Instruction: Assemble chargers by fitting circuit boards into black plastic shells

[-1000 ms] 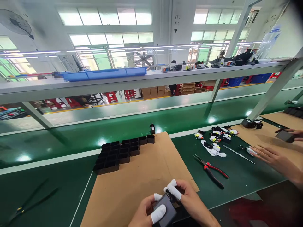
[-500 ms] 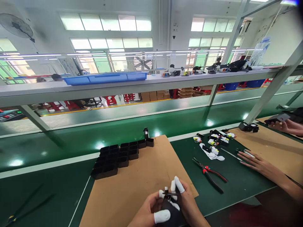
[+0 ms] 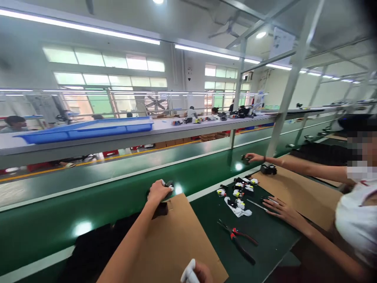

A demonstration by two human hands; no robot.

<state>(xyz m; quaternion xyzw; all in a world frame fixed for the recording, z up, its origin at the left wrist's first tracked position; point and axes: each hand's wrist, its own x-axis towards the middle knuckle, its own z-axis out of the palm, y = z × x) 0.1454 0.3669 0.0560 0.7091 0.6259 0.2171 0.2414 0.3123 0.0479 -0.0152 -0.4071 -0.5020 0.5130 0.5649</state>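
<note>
Both hands had split since a second before, when they held one black part together at the bottom. Left hand (image 3: 158,192) was now stretched to mid-frame, fingers clasped over a small black part (image 3: 169,183) at the cardboard (image 3: 176,239) far edge. Right hand (image 3: 196,273) sat at bottom edge; whether clenched, I could not tell. Pliers (image 3: 237,240) lay right.

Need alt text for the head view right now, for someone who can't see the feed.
The person's left hand reaches forward to the far edge of a brown cardboard sheet, resting on small black parts beside the green conveyor belt. The right hand, white finger cot showing, sits at the bottom edge. A co-worker's hands rest near red-handled pliers.
</note>
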